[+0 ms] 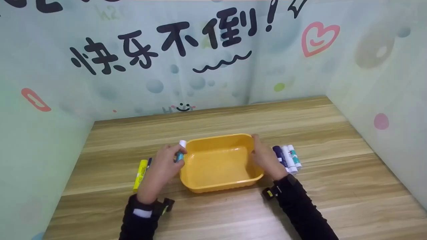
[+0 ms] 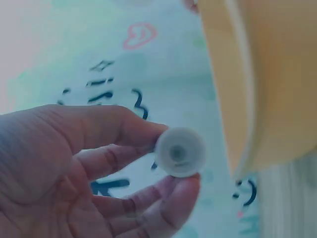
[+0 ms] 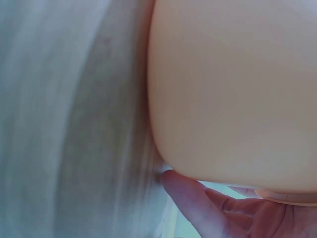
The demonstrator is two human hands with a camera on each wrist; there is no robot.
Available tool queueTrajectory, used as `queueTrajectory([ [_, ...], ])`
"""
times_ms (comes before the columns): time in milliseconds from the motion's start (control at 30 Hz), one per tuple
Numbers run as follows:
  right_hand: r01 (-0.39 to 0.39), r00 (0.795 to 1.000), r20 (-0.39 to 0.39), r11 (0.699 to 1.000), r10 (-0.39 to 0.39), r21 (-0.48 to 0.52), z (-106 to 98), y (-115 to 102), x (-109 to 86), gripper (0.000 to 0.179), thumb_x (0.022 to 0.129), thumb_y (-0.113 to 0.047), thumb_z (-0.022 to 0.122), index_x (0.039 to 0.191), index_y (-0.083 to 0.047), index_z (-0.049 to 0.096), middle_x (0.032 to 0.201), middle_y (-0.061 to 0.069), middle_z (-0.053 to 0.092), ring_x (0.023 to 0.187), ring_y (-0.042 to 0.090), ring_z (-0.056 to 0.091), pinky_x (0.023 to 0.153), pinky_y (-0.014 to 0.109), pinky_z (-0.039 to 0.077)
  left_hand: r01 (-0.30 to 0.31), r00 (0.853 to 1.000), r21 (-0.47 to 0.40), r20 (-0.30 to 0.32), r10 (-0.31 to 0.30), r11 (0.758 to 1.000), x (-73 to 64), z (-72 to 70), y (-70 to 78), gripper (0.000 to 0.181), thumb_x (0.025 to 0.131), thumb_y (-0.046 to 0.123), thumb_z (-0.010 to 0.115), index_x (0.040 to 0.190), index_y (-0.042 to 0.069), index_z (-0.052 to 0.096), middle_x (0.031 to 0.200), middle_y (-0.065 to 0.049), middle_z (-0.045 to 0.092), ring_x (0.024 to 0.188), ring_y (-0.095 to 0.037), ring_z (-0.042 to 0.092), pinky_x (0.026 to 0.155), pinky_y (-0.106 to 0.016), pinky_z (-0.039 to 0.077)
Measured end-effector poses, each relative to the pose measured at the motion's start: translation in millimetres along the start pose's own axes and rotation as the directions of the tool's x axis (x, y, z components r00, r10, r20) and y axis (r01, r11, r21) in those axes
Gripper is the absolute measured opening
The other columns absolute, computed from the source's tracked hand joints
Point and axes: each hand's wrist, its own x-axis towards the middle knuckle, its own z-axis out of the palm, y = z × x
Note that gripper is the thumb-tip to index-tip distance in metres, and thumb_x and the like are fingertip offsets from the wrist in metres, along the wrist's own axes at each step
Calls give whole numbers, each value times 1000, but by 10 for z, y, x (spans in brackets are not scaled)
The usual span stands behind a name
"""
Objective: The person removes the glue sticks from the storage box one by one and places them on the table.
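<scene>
My left hand point(image 1: 164, 166) pinches a glue stick point(image 1: 180, 151) with a white cap and a teal body, just beside the left rim of a yellow plastic basket point(image 1: 215, 188). The left wrist view shows the round white end of the glue stick point(image 2: 181, 152) between thumb and fingers. My right hand point(image 1: 267, 160) grips the basket's right side at the rim. Seen from the right wrist, the smooth wall of the basket point(image 3: 228, 99) fills most of the picture, with fingers point(image 3: 193, 201) at its edge. The inside of the basket shows no items.
A yellow glue stick point(image 1: 140, 175) lies left of the basket, with a dark blue stick point(image 1: 149, 162) partly hidden by my left hand. Right of the basket lie a navy stick point(image 1: 279, 155), a white one point(image 1: 289, 159) and a teal-labelled one point(image 1: 295, 156). Printed walls surround the wooden table point(image 1: 206, 220).
</scene>
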Motion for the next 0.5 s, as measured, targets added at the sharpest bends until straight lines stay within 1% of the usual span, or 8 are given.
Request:
queueTrajectory([
  [67, -9, 1000, 8, 1000, 9, -4, -1, -4, 6, 55, 83, -2, 51, 135, -2, 30, 80, 21, 61, 65, 30, 54, 58, 40, 46, -6, 1000, 33, -11, 6, 999, 6, -51, -72, 22, 86, 10, 59, 107, 10, 64, 106, -14, 56, 88, -24, 51, 72, -32, 48],
  [167, -18, 1000, 22, 1000, 18, -2, -6, -4, 13, 56, 84, -2, 50, 136, -2, 29, 79, 21, 60, 63, 29, 54, 56, 38, 45, -18, 1000, 64, -5, 18, 998, 34, -82, -188, 20, 83, 5, 60, 103, 6, 65, 97, -13, 59, 78, -21, 53, 62, -27, 45],
  [233, -23, 999, 29, 1000, 23, 10, -7, -1, 16, 57, 84, -1, 50, 136, -2, 29, 83, 22, 60, 66, 29, 54, 57, 38, 46, -23, 1000, 88, 8, 22, 996, 59, -71, -259, 19, 80, 2, 60, 99, 4, 66, 93, -12, 61, 74, -19, 52, 58, -25, 43],
  [267, -26, 999, 33, 1000, 25, 16, -8, 2, 17, 57, 84, -1, 50, 136, -2, 29, 86, 22, 60, 68, 29, 55, 58, 38, 47, -16, 1000, 94, 25, 13, 995, 73, -54, -291, 20, 79, 1, 60, 98, 3, 66, 92, -11, 62, 72, -19, 52, 57, -24, 43],
  [333, -30, 999, 39, 999, 28, 30, -9, 4, 17, 57, 83, 0, 50, 136, -2, 29, 94, 24, 60, 72, 30, 56, 62, 39, 48, 5, 998, 113, 67, -13, 994, 103, -13, -347, 20, 78, -1, 59, 96, 2, 66, 87, -11, 63, 70, -19, 54, 56, -24, 43],
  [367, -34, 999, 40, 999, 32, 36, -9, 5, 16, 57, 83, -1, 50, 136, -3, 29, 97, 25, 60, 74, 30, 56, 63, 40, 48, 17, 996, 133, 85, -29, 991, 117, 13, -368, 20, 78, -1, 59, 96, 2, 66, 88, -11, 64, 70, -19, 55, 57, -25, 45],
  [433, -38, 999, 38, 999, 37, 38, -7, 3, 15, 56, 83, -2, 50, 136, -4, 30, 101, 25, 60, 77, 31, 56, 65, 41, 48, 35, 991, 183, 120, -58, 982, 140, 60, -396, 21, 78, -1, 58, 96, 2, 67, 90, -12, 66, 74, -20, 58, 61, -28, 48],
  [500, -35, 999, 34, 999, 34, 30, -3, 2, 20, 56, 83, -2, 50, 136, -3, 30, 100, 25, 60, 75, 31, 56, 64, 42, 48, 49, 985, 230, 150, -85, 972, 159, 97, -412, 23, 77, -2, 57, 97, 1, 67, 94, -14, 66, 79, -23, 61, 66, -33, 51],
])
